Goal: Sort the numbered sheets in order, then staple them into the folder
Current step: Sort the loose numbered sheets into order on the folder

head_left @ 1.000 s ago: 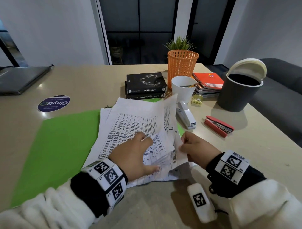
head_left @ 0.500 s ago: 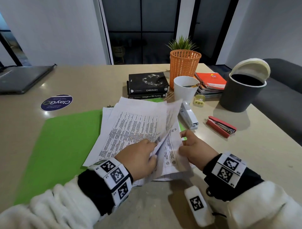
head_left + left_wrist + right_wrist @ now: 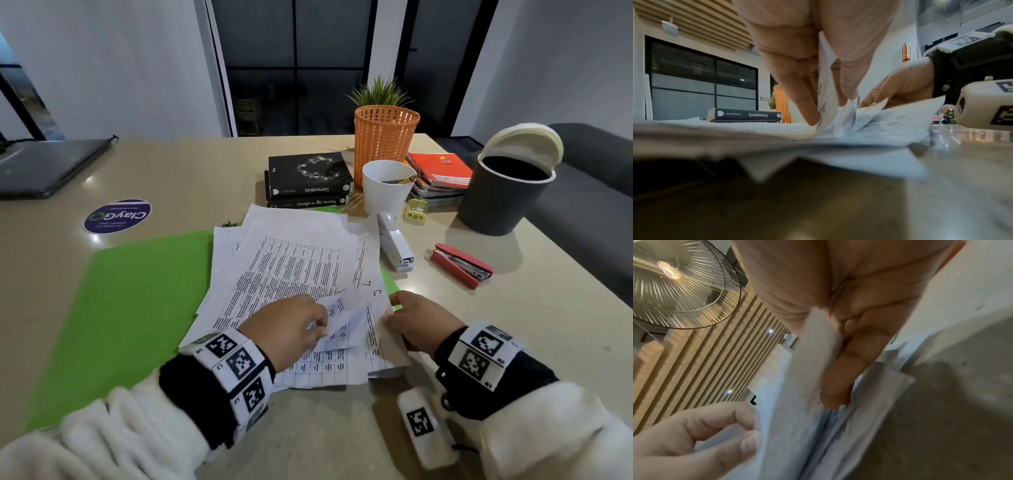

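Note:
A loose pile of printed sheets (image 3: 291, 267) with handwritten corner numbers lies on an open green folder (image 3: 137, 301). My left hand (image 3: 291, 329) pinches the curled near-right corner of the upper sheets (image 3: 830, 104) between thumb and fingers. To the right of it, my right hand (image 3: 418, 322) pinches the right edge of the lower sheets (image 3: 818, 340), thumb on top. A white stapler (image 3: 395, 245) lies just beyond the pile's right edge, and a red stapler (image 3: 460, 265) lies further right.
Two black books (image 3: 308, 181), a white cup (image 3: 387, 186), an orange mesh basket (image 3: 385, 140), spiral notebooks (image 3: 440, 173), a yellow sharpener (image 3: 415, 210) and a dark bin (image 3: 503, 192) stand behind. A laptop (image 3: 44, 168) and a round sticker (image 3: 117, 216) sit far left.
The raised upper sheets have dropped back flat onto the pile. My left hand now holds only their curled near corner. My right hand stays at the right edge.

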A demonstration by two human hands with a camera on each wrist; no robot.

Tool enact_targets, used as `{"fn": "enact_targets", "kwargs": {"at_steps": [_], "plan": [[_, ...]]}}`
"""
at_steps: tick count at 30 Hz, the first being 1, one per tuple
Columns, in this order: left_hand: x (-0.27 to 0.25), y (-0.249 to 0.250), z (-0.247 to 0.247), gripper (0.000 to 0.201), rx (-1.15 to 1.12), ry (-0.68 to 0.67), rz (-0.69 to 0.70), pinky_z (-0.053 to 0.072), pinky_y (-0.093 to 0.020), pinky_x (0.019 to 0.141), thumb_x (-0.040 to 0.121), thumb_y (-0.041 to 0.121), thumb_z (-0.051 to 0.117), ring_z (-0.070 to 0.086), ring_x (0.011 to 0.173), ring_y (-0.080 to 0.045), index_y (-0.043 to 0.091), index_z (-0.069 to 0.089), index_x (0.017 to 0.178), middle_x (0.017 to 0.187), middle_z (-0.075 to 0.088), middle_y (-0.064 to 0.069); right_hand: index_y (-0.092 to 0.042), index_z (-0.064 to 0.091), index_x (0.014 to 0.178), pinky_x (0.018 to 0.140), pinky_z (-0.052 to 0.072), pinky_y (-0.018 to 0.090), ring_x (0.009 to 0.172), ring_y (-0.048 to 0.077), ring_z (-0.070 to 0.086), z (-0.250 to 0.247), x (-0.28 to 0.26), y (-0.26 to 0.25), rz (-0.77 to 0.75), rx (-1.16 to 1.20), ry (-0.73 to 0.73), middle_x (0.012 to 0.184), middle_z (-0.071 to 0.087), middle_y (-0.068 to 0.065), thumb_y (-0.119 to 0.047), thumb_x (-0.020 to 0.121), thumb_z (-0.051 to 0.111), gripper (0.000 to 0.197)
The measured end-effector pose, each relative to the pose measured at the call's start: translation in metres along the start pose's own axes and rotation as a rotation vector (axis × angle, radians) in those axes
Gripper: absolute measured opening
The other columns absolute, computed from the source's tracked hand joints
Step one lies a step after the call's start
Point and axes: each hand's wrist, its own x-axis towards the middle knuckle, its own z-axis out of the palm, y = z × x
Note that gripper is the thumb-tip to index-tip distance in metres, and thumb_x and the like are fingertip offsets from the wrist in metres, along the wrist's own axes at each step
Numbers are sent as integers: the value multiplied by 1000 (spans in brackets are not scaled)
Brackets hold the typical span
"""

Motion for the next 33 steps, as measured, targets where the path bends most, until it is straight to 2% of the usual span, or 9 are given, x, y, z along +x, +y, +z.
{"fn": "enact_targets", "kwargs": {"at_steps": [5, 10, 14, 18, 21, 23, 25, 30, 33], "plan": [[-3, 3, 0, 26, 46, 12, -11, 37, -24, 73, 89, 46, 52, 49, 88, -9, 25, 56, 104, 100, 46, 12, -26, 47, 84, 84, 55, 46, 87, 31, 66, 3, -5, -4, -43, 7, -35, 91, 67, 12, -8, 90, 51, 19], [-3, 5, 1, 54, 42, -1, -45, 41, -27, 78, 72, 67, 58, 49, 92, -9, 30, 52, 110, 112, 45, 13, -23, 51, 91, 84, 49, 60, 94, 48, 63, 6, -8, -9, -114, 26, -71, 100, 68, 26, -7, 89, 54, 17], [-5, 8, -1, 60, 25, 13, -64, 46, -33, 84, 76, 72, 45, 51, 98, -10, 28, 51, 115, 116, 46, 10, -22, 57, 93, 88, 53, 45, 86, 29, 66, 6, -7, -10, -169, 82, -163, 92, 70, 11, 3, 91, 49, 26], [-3, 7, 0, 68, -78, 8, -51, 45, -33, 86, 79, 71, 21, 53, 101, -12, 27, 53, 121, 117, 50, 6, -20, 59, 99, 67, 55, 29, 72, 18, 67, 9, -5, -11, -205, 124, -236, 85, 69, 8, 8, 91, 46, 32], [-2, 5, 2, 51, -103, 30, -54, 44, -32, 89, 88, 60, 36, 52, 103, -12, 27, 52, 123, 118, 51, 5, -15, 57, 97, 61, 52, 25, 68, 19, 64, 11, -5, -10, -198, 175, -252, 83, 67, 10, 10, 90, 45, 29], [-3, 5, 3, 51, -100, 26, -56, 43, -31, 92, 86, 60, 45, 50, 108, -11, 29, 49, 126, 121, 48, 7, -10, 55, 95, 62, 50, 26, 69, 22, 61, 13, -2, -10, -173, 206, -243, 84, 63, 16, 10, 90, 45, 23], [-3, 5, 4, 53, -102, 8, -64, 42, -30, 93, 85, 61, 45, 49, 111, -12, 30, 46, 128, 124, 44, 8, -9, 50, 87, 51, 45, 21, 55, 16, 55, 15, -3, -11, -138, 234, -225, 74, 56, 15, 9, 89, 46, 19], [0, -1, 7, 41, -104, 19, -47, 41, -26, 90, 93, 45, 43, 51, 108, -14, 27, 45, 130, 130, 42, 4, -4, 49, 80, 68, 41, 41, 80, 33, 52, 19, 1, -5, -26, 328, -174, 87, 51, 21, -9, 56, 52, 24], [-2, -1, 8, 52, -77, -2, -37, 42, -27, 92, 85, 51, 54, 50, 109, -12, 30, 41, 131, 129, 40, 7, 8, 48, 105, 80, 49, 52, 88, 42, 58, 19, -1, -5, 7, 425, -222, 98, 57, 27, -2, 67, 57, 40]]}}
